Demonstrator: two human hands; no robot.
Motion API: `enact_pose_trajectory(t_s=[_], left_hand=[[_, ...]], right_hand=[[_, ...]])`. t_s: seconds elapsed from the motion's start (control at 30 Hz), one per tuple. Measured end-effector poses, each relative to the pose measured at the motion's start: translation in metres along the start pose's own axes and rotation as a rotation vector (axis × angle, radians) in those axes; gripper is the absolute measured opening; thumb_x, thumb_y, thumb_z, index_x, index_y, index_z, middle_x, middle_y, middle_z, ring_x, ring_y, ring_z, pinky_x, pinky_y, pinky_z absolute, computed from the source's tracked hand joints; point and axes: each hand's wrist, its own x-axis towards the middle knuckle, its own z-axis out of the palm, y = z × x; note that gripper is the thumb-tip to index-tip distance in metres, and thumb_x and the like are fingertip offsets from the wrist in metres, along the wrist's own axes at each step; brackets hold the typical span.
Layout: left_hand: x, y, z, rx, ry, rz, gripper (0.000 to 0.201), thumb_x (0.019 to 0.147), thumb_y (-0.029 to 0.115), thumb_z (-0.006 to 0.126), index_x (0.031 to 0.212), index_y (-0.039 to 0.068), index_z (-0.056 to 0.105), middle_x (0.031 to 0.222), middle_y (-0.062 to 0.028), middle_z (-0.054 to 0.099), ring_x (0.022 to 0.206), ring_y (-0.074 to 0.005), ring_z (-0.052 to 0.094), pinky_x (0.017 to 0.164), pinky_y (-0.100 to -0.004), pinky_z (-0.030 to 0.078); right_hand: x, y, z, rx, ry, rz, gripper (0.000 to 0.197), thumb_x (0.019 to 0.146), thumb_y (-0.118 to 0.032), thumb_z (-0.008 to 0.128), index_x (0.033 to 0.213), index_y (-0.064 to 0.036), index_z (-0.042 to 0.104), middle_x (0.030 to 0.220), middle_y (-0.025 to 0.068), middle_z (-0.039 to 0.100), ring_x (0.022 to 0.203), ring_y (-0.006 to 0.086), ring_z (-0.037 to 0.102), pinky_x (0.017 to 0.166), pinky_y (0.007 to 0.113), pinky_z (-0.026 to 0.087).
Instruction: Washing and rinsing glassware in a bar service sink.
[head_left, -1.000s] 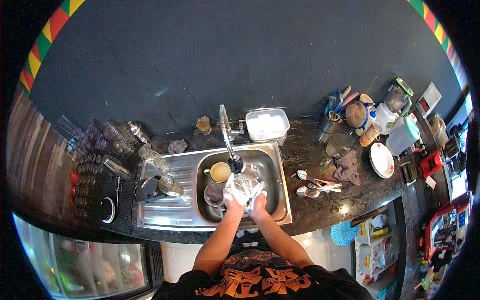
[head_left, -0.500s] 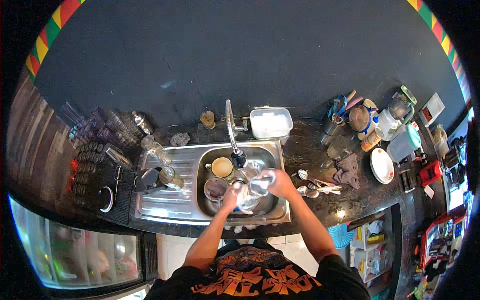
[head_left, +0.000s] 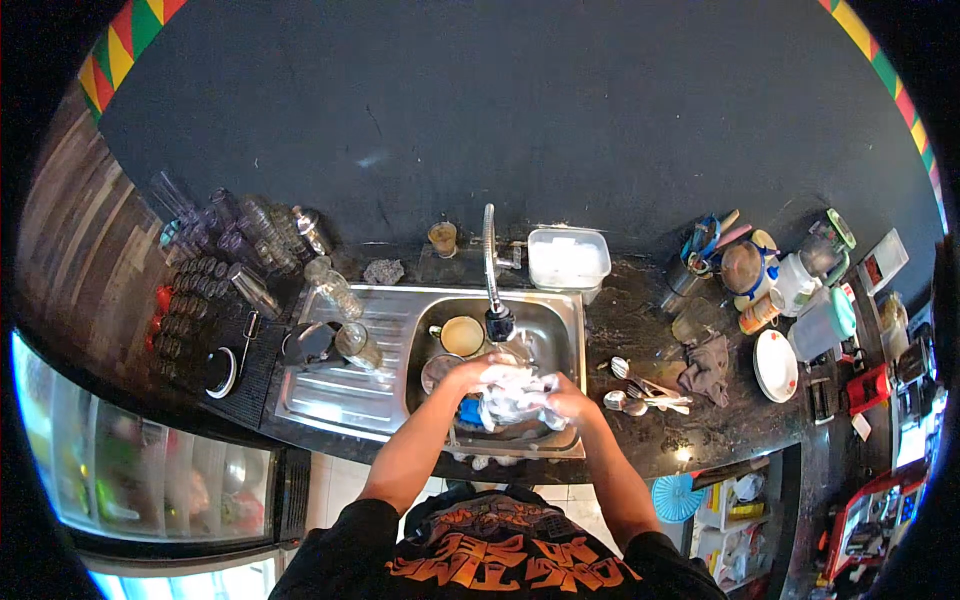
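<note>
Over the sink [head_left: 572, 340], my left hand [head_left: 478, 374] and my right hand [head_left: 572, 402] are closed around a white, foamy, crumpled bundle [head_left: 514, 396]. Whether it is a cloth or thick suds over something is hard to tell. Directly behind it, the tap's black spray head [head_left: 499, 322] hangs from a bent metal hose. A cream mug [head_left: 461, 336] stands in the basin to the left of the spray head. Partly behind my left forearm is a round vessel [head_left: 434, 368]. Something blue [head_left: 468, 411] shows below my left hand.
Glass jars [head_left: 357, 346] stand on the drainboard [head_left: 330, 400]. Many glasses [head_left: 190, 290] crowd the far left. Behind the sink sits a white plastic tub [head_left: 568, 258]. On the right lie spoons [head_left: 640, 398], a grey cloth [head_left: 706, 368] and a white bowl [head_left: 775, 365].
My hands have come together around the white bundle. The clear glass-like thing that showed at my right hand is now hidden. The whole view has shifted slightly.
</note>
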Motion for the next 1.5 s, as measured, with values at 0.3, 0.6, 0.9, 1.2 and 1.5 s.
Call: enact_pose_trajectory(t_s=[0.3, 0.6, 0.9, 1.2, 1.5], left_hand=[[-0.01, -0.029, 0.024, -0.949, -0.051, 0.243, 0.036, 0.081, 0.025, 0.041, 0.106, 0.001, 0.049, 0.103, -0.0148, 0.055, 0.092, -0.0271, 0.055, 0.079, -0.0383, 0.046], [0.018, -0.04, 0.032, -1.093, 0.389, 0.4, 0.034, 0.078, 0.033, 0.046, 0.096, 0.004, 0.05, 0.089, -0.0088, 0.056, 0.079, -0.0228, 0.056, 0.071, -0.0366, 0.048], [0.018, -0.032, 0.023, -1.245, 0.239, 0.315, 0.042, 0.079, 0.034, 0.036, 0.096, 0.0, 0.053, 0.084, -0.015, 0.059, 0.072, -0.0299, 0.058, 0.065, -0.0426, 0.049], [0.027, -0.042, 0.032, -1.104, 0.212, 0.273, 0.033, 0.077, 0.027, 0.044, 0.095, 0.0, 0.053, 0.085, -0.0144, 0.059, 0.071, -0.0285, 0.059, 0.063, -0.0406, 0.051], [0.024, -0.047, 0.039, -0.998, 0.124, 0.464, 0.026, 0.077, 0.022, 0.049, 0.096, 0.004, 0.053, 0.087, -0.0101, 0.058, 0.078, -0.0236, 0.059, 0.071, -0.037, 0.05]], right_hand=[[0.005, 0.04, 0.011, 0.76, 0.183, -0.139, 0.024, 0.067, -0.003, 0.059, 0.091, 0.001, 0.059, 0.083, 0.0066, 0.061, 0.076, 0.0138, 0.059, 0.069, 0.026, 0.047], [-0.004, 0.001, 0.038, -0.29, 0.668, -0.462, 0.024, 0.063, 0.006, 0.054, 0.087, 0.0005, 0.059, 0.067, 0.0036, 0.057, 0.058, 0.0132, 0.053, 0.055, 0.026, 0.044], [-0.02, -0.011, 0.067, -0.835, 0.653, -0.734, 0.025, 0.059, -0.002, 0.054, 0.084, -0.0003, 0.053, 0.067, 0.0147, 0.057, 0.064, 0.0265, 0.056, 0.066, 0.031, 0.045], [-0.013, 0.008, 0.049, -0.944, 0.399, -0.333, 0.033, 0.052, -0.008, 0.059, 0.085, -0.0018, 0.054, 0.074, 0.0182, 0.057, 0.071, 0.0333, 0.055, 0.064, 0.039, 0.046], [0.022, 0.066, 0.05, 0.582, 0.486, -0.176, 0.035, 0.069, -0.005, 0.054, 0.104, -0.0026, 0.052, 0.092, 0.0104, 0.059, 0.082, 0.0188, 0.058, 0.067, 0.032, 0.048]])
